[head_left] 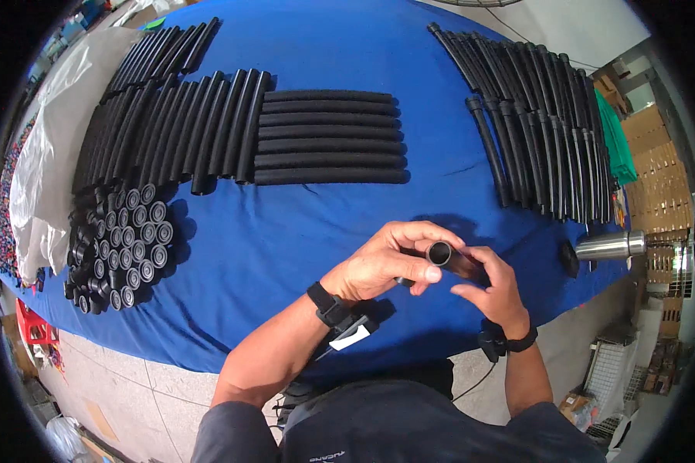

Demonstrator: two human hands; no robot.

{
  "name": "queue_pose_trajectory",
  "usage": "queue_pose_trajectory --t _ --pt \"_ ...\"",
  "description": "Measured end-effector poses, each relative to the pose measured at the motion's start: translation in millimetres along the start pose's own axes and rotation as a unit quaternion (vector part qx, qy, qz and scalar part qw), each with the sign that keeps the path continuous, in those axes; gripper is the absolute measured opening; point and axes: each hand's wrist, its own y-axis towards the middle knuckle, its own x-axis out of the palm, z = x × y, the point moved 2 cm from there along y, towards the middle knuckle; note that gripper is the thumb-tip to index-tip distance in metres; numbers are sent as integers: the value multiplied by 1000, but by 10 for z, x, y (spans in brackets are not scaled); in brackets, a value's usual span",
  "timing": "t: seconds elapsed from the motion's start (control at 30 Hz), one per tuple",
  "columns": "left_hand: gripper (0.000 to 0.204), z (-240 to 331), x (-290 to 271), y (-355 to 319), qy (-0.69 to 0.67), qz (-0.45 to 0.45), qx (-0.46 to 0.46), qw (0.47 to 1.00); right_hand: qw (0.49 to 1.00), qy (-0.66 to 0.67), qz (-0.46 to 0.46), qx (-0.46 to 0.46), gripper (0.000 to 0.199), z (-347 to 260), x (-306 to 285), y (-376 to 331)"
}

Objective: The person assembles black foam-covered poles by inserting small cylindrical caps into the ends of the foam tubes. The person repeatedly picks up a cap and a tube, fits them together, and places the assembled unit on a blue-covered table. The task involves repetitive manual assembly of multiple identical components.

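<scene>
Head view is showing both hands meeting at the centre of the frame, just above the near edge of a blue table point(301, 255). The left hand point(382, 266) is curling around a short black tube point(440, 253), thumb and fingers pinching it near its open end, which is facing up toward the camera. The right hand point(494, 285) is cupping the same tube from the right, fingers half bent and touching its far part; how firmly it is gripping cannot be told. The tube's long axis is running from centre toward the lower right, so its hidden end is lying under the right palm while the left hand is nearer the open mouth. Long black hoses point(328, 139) are lying in rows at upper centre, more hoses point(548, 131) at upper right, and a pile of black end caps point(127, 243) at left. A steel bottle point(610, 245) is lying at right.
</scene>
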Motion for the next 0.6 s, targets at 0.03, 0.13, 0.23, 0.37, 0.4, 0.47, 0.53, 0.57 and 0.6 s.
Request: queue_pose_trajectory --t 0.03,0.13,0.23,0.37,0.4,0.47,0.53,0.57,0.6 --pt "50 1 -14 4 -5 6 3 1000 1000 -22 10 -5 43 -37 36 6" --pt "44 6 -68 52 6 35 57 998 991 16 68 114 38 174 175 -208" --pt "48 48 -228 93 -129 72 119 982 929 278 40 241 36 35 157 -279" --pt "33 57 -296 96 -210 122 111 964 831 496 14 251 30 -190 178 -377" --pt "33 50 -327 97 -231 110 97 962 845 483 10 229 32 -184 195 -401" --pt "44 43 -293 80 -211 142 86 963 842 487 -4 232 35 -164 184 -433" --pt "45 30 -322 87 -214 97 91 968 845 480 -16 237 38 -130 164 -466" --pt "45 34 -331 83 -215 74 94 969 848 471 -21 241 40 -104 158 -488" --pt "46 28 -339 74 -208 77 92 971 852 462 -25 244 41 -90 163 -506"
